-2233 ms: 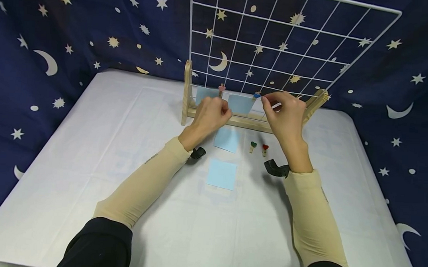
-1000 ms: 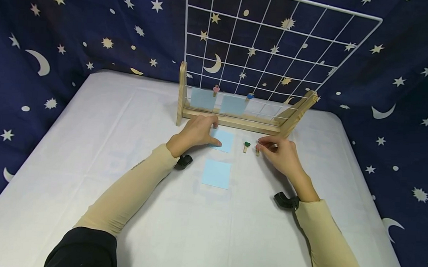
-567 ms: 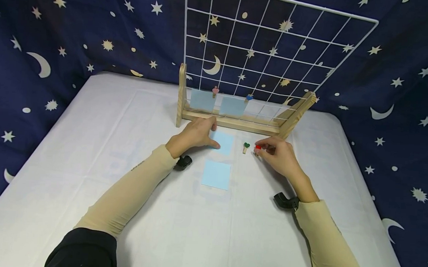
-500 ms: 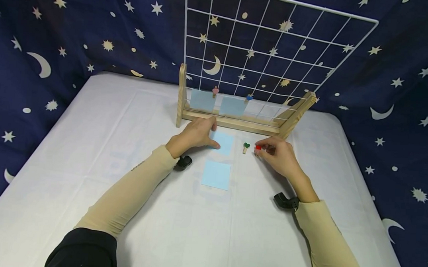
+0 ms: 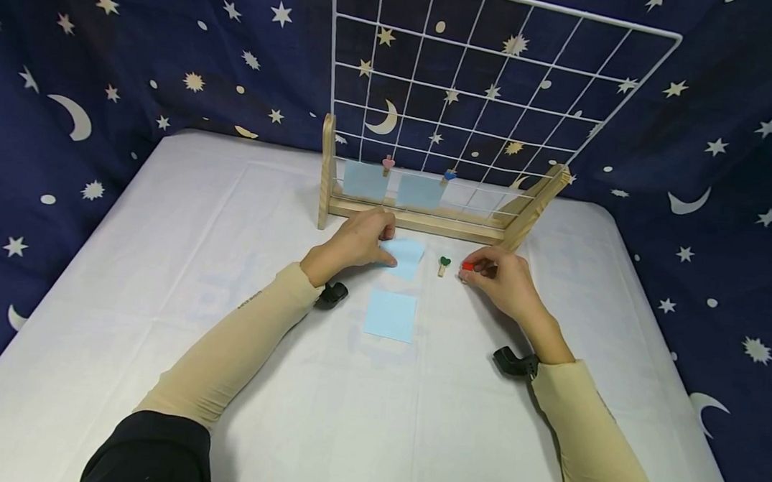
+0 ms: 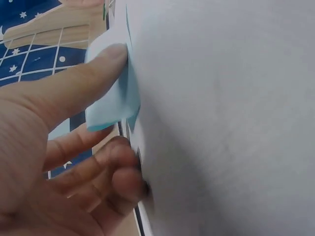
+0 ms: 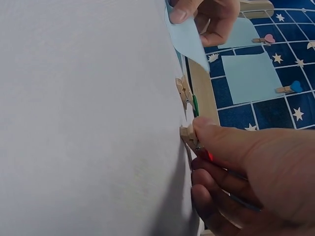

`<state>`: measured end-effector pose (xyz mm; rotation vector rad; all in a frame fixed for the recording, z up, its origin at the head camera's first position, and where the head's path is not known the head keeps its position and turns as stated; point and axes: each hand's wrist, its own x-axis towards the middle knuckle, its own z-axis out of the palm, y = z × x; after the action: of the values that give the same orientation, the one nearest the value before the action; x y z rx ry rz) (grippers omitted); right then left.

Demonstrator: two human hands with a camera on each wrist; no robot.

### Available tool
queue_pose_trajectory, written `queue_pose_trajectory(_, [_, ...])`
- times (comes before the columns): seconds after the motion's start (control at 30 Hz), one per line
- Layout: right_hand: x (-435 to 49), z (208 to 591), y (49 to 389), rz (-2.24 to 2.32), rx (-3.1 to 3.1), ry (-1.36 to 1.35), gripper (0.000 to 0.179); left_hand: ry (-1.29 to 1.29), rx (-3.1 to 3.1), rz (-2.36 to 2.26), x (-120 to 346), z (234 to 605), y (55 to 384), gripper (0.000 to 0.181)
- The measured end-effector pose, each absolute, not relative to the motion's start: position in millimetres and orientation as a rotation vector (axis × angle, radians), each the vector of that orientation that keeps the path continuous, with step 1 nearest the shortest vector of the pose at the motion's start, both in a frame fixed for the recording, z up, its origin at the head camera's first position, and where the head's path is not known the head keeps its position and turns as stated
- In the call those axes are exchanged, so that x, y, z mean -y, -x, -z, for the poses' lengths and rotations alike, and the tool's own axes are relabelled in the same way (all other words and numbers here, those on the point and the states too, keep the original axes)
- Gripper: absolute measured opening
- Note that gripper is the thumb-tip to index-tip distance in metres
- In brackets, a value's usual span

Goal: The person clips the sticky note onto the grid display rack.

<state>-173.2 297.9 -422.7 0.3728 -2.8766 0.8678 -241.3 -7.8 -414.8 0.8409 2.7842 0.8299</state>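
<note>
Curled up off the white cloth (image 5: 449, 431) compared with half a second ago, the upper blue square (image 5: 406, 253) shows a soft bend in its thin paper. Leftmost, past a smooth beige sleeve (image 5: 246, 343), the left hand (image 5: 355, 240) pinches that sheet between thumb and fingers, just in front of the pale, grained wooden stand (image 5: 451, 227). A lower blue square (image 5: 389, 316) lies flat on the faintly creased surface, nearer the person. Beyond, a white wire grid (image 5: 333, 66) bears two matte sheets, each clipped at its upper right corner: the left sheet (image 5: 365, 181) by a pink-heart clip (image 5: 388, 165), the right sheet (image 5: 419, 192) by a blue-heart clip (image 5: 450, 176). Next rests a small wooden green-heart clip (image 5: 444, 265), sprung with metal. Rightmost, the right hand (image 5: 506, 273) grips a red-heart clip (image 5: 467, 266) between thumb and fingertips, beside the green one
</note>
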Motion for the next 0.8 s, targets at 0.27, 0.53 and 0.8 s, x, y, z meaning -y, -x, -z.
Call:
queue_pose_trajectory(0.27, [-298.1, 420.4, 173.4, -0.886, 2.872, -0.388, 0.019, -0.889, -2.757, -0.926, 8.4, 417.6, 244.4, 0.064])
queue_pose_trajectory(0.53, [-296.2, 419.4, 173.0, -1.002, 2.818, -0.392, 0.016, -0.991, -2.724, -0.938, 10.8, 418.5, 245.0, 0.044])
queue_pose_trajectory(0.8, [-300.3, 418.1, 173.3, -1.119, 2.788, -0.387, 0.012, -0.948, -2.703, -1.052, 10.2, 417.9, 243.8, 0.016])
